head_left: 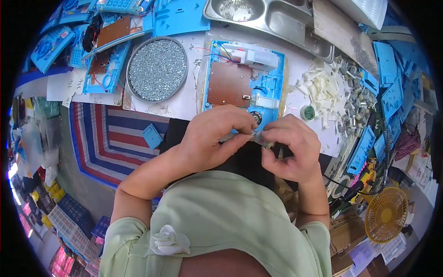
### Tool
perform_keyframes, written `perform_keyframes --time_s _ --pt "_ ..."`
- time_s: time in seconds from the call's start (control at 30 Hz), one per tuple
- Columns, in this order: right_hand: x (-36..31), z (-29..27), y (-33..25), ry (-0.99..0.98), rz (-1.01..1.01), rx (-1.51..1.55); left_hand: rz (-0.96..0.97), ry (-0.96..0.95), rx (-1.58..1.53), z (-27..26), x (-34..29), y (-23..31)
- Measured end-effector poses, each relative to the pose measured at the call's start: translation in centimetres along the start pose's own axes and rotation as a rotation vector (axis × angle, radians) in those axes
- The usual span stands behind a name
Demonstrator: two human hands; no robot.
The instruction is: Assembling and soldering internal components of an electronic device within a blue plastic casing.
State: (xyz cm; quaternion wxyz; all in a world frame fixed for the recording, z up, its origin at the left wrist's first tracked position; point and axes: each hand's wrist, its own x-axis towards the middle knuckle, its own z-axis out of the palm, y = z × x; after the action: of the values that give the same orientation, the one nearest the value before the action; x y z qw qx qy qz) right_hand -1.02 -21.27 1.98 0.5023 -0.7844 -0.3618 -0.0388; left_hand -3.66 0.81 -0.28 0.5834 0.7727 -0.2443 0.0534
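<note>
My left hand (pixel 217 136) and my right hand (pixel 293 147) meet just in front of the bench edge, fingertips pinched together. Between them they hold a small pale part (pixel 258 137), mostly hidden by the fingers. Right beyond the hands lies an open blue plastic housing (pixel 272 81). It carries a brown circuit board (pixel 229 83), a white box-shaped piece (pixel 260 60) at its far side, thin red and dark wires, and a round dark speaker-like disc (pixel 256 117) at its near edge.
A round metal tray of small screws (pixel 157 69) stands left of the housing. White plastic pieces (pixel 323 87) and grey metal parts (pixel 357 104) are heaped to the right, beside a green tape roll (pixel 307 112). Blue housings (pixel 53 48) pile at far left; a steel tray (pixel 288 23) sits behind.
</note>
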Motion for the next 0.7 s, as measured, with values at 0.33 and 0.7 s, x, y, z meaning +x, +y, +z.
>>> perform_keyframes --time_s 0.33,0.7 --pt "-1.0 -0.2 0.7 -0.008 -0.126 -0.106 0.041 0.068 0.007 0.1 -0.2 -0.3" --pt "-1.8 -2.3 2.0 0.166 -0.026 -0.166 0.056 0.100 0.570 0.0 5.6 -2.4"
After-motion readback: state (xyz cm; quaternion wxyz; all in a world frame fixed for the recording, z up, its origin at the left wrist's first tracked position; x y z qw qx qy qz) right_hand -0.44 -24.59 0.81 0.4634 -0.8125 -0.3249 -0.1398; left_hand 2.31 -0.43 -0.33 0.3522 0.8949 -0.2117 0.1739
